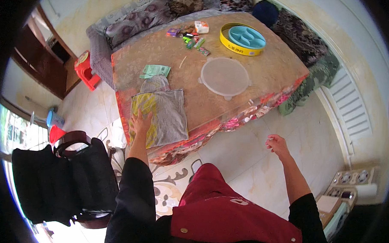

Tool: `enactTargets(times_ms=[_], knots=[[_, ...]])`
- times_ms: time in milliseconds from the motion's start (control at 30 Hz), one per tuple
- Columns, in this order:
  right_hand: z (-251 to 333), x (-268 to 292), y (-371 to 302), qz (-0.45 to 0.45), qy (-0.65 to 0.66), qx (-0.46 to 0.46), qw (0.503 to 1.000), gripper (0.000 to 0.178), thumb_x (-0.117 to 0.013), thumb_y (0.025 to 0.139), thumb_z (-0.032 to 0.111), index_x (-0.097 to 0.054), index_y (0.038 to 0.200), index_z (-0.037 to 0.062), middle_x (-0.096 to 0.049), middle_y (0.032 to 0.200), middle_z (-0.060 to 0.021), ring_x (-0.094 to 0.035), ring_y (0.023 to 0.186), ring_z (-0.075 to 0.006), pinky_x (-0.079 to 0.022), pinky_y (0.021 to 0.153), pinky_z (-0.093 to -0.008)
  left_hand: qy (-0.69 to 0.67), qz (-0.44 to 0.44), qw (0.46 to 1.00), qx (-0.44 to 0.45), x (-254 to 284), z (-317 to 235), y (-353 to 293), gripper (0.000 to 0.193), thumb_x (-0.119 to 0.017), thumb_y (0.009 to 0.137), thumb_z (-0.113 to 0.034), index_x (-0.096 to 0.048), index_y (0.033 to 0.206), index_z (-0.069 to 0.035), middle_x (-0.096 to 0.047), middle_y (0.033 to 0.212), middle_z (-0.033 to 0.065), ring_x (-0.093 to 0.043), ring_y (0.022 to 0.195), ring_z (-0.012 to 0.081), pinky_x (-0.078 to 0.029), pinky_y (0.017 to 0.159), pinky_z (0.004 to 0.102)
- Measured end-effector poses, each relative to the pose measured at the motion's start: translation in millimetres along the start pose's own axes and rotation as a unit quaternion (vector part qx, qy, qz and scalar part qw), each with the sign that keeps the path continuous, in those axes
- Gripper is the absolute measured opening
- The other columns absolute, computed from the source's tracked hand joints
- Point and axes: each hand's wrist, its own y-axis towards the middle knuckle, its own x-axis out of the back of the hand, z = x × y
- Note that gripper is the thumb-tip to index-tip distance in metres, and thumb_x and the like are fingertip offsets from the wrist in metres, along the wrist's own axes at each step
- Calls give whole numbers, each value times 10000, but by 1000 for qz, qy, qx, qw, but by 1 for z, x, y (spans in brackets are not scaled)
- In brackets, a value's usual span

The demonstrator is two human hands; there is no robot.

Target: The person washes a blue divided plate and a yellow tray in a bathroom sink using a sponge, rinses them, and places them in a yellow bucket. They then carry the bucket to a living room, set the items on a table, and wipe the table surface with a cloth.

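Observation:
On the near left corner of the table, a grey and yellow cloth (pixel 170 116) lies spread out. My left hand (pixel 141 122) rests on its yellow part with the fingers spread. Past the cloth's far edge are a round, pale grey piece (pixel 155 84) and a green packet (pixel 155 71). My right hand (pixel 277 146) hangs in the air off the table's near edge, its fingers curled together. Whatever they may hold is too small to make out. A round translucent lid (pixel 225 76) lies flat on the table, right of the cloth.
The table (pixel 185 89) has a flowered cover hanging at its near edge. Farther back stand a yellow round tin (pixel 230 45) with a blue divided tray (pixel 246 37) and several small packets (pixel 189 38). A black-covered chair (pixel 64 181) is at left, a sofa (pixel 139 18) behind.

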Motion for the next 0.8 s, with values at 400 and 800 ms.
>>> enactTargets(times_ms=[400,800], knots=[[53,3,327,-12,-158,115,981,534,-656,770,256,-475,1224,42,-564,1094,-135,-559,948,-216,-468,740,-324,52,-19,987,-153,-84,-161,-87,740,-607,700,-563,-436,1309,-179,-260,1399,216,-130,1330,412,-88,1041,589],[145,-22,398,-129,-352,108,921,1017,-763,585,493,-305,1345,-4,-402,1288,-279,-347,1246,-359,-336,990,-442,-109,34,960,-256,-125,-180,-73,571,-671,685,-236,-509,1226,-149,-293,1413,131,-229,1318,341,-212,1064,475]])
